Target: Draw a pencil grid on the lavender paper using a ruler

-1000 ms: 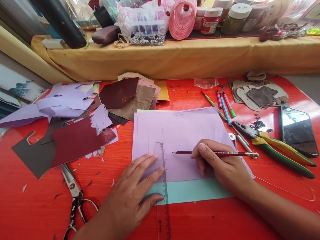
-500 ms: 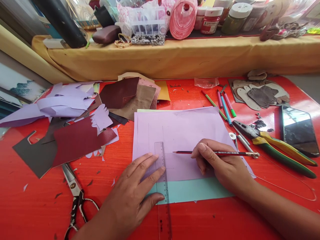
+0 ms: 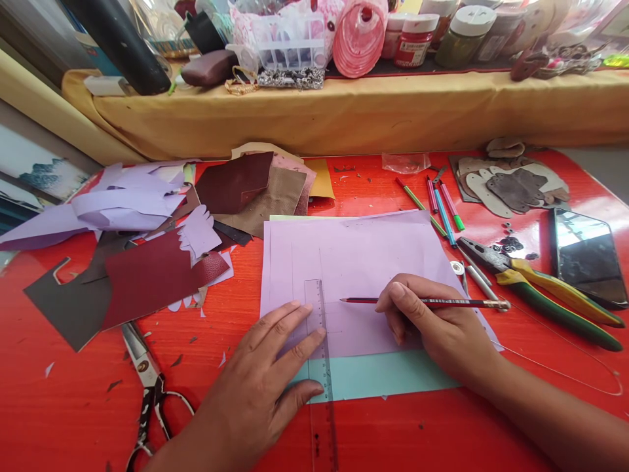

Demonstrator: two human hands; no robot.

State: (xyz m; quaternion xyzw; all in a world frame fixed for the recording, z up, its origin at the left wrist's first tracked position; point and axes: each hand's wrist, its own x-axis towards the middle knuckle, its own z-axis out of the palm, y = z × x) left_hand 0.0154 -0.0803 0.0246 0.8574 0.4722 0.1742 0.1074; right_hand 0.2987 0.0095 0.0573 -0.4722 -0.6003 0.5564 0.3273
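Observation:
My left hand [image 3: 275, 360] lies flat with its fingers spread, pressing on a clear plastic ruler [image 3: 320, 423]. The ruler runs lengthwise over a sheet of purple paper [image 3: 368, 259] and sticks out past its near edge. Between the thumb and fingers of my right hand [image 3: 432, 321] is a dark red and black pencil [image 3: 358, 299]. It lies almost level, its tip to the left, a little right of the ruler. Thin pencil lines mark the purple sheet. Beneath it a light teal sheet [image 3: 388, 377] shows along the near side.
Scissors [image 3: 147, 370] lie at left beside leather pieces [image 3: 157, 278] and purple paper scraps [image 3: 128, 200]. To the right are felt-tip pens [image 3: 446, 213], pliers [image 3: 521, 272], a phone [image 3: 587, 255] and grey leather cutouts [image 3: 518, 187]. A cloth-covered ledge [image 3: 344, 111] with jars borders the red table [image 3: 417, 439].

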